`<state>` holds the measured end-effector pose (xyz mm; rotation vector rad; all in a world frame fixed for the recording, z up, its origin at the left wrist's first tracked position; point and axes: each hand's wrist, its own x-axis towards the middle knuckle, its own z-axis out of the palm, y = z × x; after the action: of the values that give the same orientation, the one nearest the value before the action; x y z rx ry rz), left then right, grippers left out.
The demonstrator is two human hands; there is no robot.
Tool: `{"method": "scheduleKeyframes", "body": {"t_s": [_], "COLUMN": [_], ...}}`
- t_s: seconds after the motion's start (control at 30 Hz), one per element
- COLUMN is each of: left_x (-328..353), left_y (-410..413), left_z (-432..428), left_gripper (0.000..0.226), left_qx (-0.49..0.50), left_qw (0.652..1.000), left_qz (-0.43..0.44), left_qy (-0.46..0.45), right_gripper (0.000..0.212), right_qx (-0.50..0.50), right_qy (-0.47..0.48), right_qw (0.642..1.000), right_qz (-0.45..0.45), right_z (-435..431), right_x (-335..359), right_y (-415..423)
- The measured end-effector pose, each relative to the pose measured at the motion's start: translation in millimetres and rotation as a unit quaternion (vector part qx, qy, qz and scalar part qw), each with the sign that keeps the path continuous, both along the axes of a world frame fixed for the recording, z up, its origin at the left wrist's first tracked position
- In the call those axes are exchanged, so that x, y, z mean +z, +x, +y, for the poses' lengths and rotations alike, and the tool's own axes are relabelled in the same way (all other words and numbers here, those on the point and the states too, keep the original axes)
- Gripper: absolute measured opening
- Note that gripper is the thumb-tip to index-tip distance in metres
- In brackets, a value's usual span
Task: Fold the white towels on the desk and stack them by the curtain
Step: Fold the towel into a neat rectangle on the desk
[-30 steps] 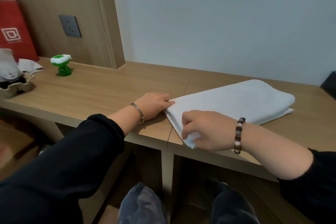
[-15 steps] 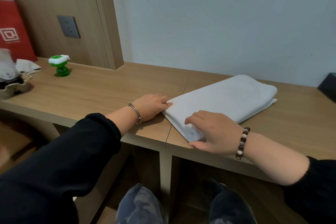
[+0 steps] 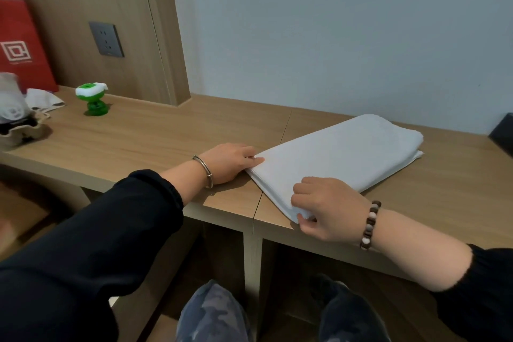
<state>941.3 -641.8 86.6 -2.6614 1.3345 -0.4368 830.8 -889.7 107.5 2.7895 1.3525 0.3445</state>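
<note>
At the far left of the desk (image 3: 144, 136) stand a red paper bag (image 3: 19, 44), a small green toy (image 3: 93, 97) and some white clutter — none of it part of the fold. The left hand (image 3: 230, 162) lies low on the wood, its fingers reaching out nearly straight with the tips touching the towel's left near corner; no pinch shows there. The white towel (image 3: 341, 150), already folded into a thick oblong, lies flat on the right half of the desk. Its long axis runs diagonally, from the 2 hands up and away to the right toward the wall. The right hand (image 3: 330, 208) is on the other near corner, at the desk's front edge, fingers curled over the top and thumb tucked at the edge, pinching the layers.

So both hands sit at 1 short end and the rest of the towel stretches away from them. Another fold would likely carry this end forward along that axis, the right hand leading. No curtain is in view.
</note>
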Motion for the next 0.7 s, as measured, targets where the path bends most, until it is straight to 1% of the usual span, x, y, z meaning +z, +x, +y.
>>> {"method": "scheduleKeyframes", "body": {"t_s": [0.07,0.13,0.2,0.27,0.33,0.37,0.4,0.43,0.47,0.5,0.53,0.57,0.63,0.67,0.7], "left_x": [-1,-1,1,2,4,5,5,6,7,10,12,12,4,-1,-5], "left_y": [1,-1,-7,-15,-22,-26,-30,-32,-34,-36,-37,-36,-35,-35,-35], "left_z": [0,-3,-8,-20,-39,-50,-59,-68,-76,-83,-89,-94,-102,-103,-102], "left_gripper": [0.04,0.038,0.04,0.05,0.054,0.054,0.055,0.057,0.059,0.061,0.064,0.069,0.085,0.093,0.095], "left_qx": [0.001,0.035,0.098,0.174,0.256,0.296,0.327,0.349,0.364,0.374,0.384,0.395,0.413,0.413,0.403], "left_qw": [1.0,0.999,0.993,0.973,0.947,0.935,0.929,0.927,0.924,0.921,0.917,0.912,0.899,0.894,0.893], "left_qz": [-0.009,-0.005,0.039,0.087,0.109,0.108,0.092,0.073,0.065,0.068,0.082,0.098,0.142,0.168,0.19], "left_qy": [-0.011,-0.015,-0.062,-0.127,-0.161,-0.16,-0.143,-0.119,-0.097,-0.08,-0.066,-0.053,-0.038,-0.045,-0.06], "right_gripper": [0.022,0.025,0.022,0.023,0.032,0.034,0.03,0.024,0.021,0.028,0.038,0.044,0.048,0.048,0.047], "right_qx": [-0.03,-0.043,-0.042,-0.056,-0.097,-0.131,-0.171,-0.219,-0.268,-0.309,-0.332,-0.341,-0.341,-0.34,-0.34], "right_qy": [0.009,0.019,0.046,0.112,0.191,0.235,0.271,0.276,0.233,0.152,0.074,0.033,0.028,0.038,0.045], "right_qw": [0.999,0.997,0.994,0.978,0.946,0.93,0.919,0.917,0.925,0.933,0.936,0.935,0.935,0.936,0.936], "right_qz": [0.038,0.068,0.093,0.167,0.244,0.251,0.231,0.187,0.136,0.103,0.092,0.091,0.088,0.085,0.083], "right_z": [-1,2,5,5,-1,-6,-12,-19,-25,-30,-34,-36,-36,-35,-35], "right_x": [0,2,2,4,8,9,10,8,5,-1,-8,-15,-23,-24,-24], "right_y": [7,10,11,16,32,43,55,67,76,83,87,89,91,92,93]}}
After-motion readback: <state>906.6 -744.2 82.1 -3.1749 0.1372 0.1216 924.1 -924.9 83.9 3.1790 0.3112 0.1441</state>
